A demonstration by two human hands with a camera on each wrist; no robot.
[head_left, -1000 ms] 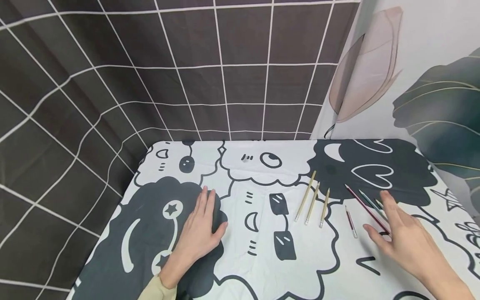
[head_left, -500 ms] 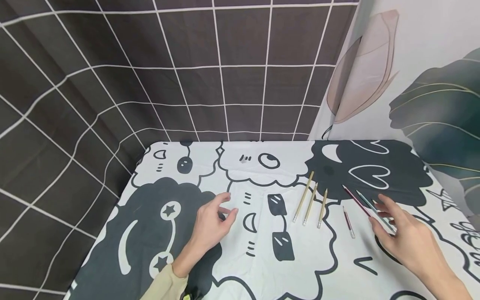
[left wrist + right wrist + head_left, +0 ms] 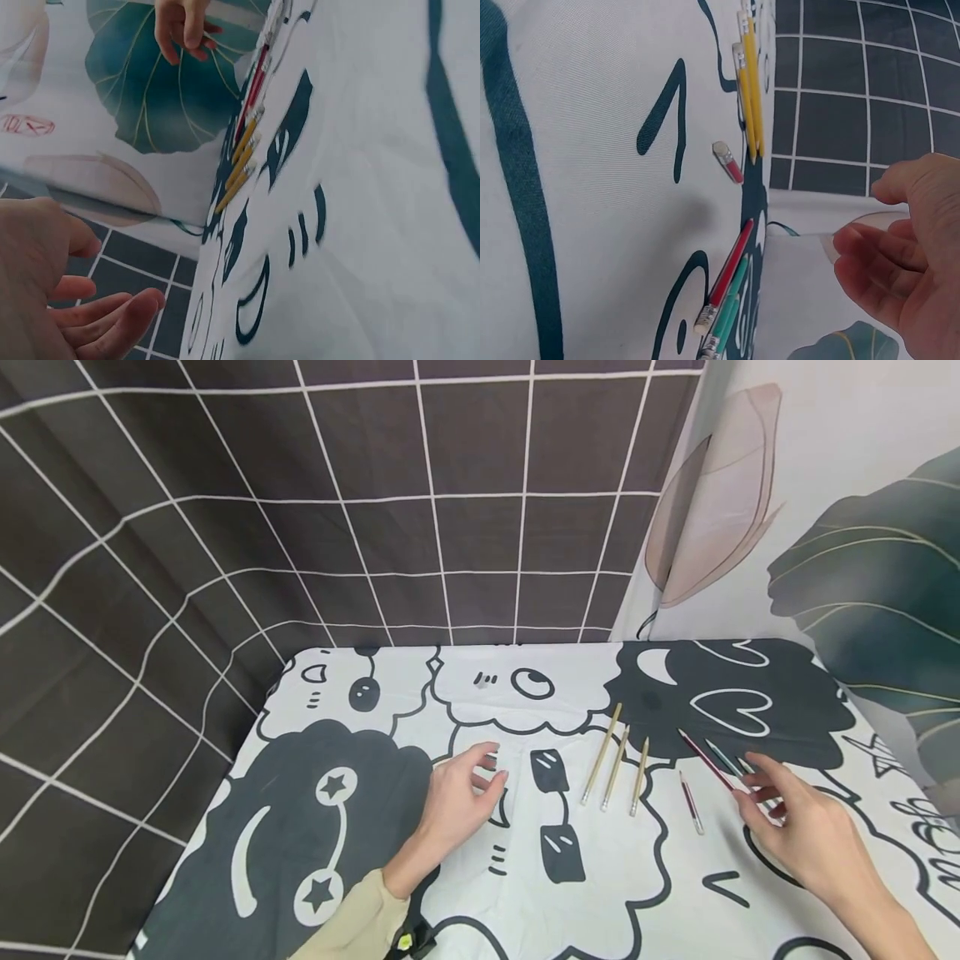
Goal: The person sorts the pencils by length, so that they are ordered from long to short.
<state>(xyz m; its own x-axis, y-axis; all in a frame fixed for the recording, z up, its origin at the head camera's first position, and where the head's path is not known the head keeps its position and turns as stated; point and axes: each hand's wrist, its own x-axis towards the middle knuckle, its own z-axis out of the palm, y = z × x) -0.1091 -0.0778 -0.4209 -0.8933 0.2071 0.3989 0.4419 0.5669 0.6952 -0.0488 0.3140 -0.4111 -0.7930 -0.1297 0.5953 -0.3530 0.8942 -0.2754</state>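
My left hand (image 3: 461,802) hovers over the middle of the cloth, fingers loosely bent with nothing in them. To its right lie several yellow pencils (image 3: 615,768), side by side and slanting, eraser ends toward me. A short red pencil (image 3: 692,802) lies farther right. Above the long red pencil (image 3: 705,757) and the green pencils (image 3: 722,756) is my right hand (image 3: 806,835), which partly hides them in the head view. In the right wrist view, this hand (image 3: 900,262) is clear of the long red pencil (image 3: 726,281) and two green pencils (image 3: 733,307), fingers loosely curled and holding nothing.
A black-and-white cartoon cloth (image 3: 510,893) covers the table. Behind it hangs a dark curtain (image 3: 480,535) with a white grid. At the right is a pale curtain (image 3: 817,485) with leaf prints.
My left hand has lifted off the cloth and moved right, its straight fingers now bent. My right hand's fingers have curled more, while it stays over the red and green pencils.
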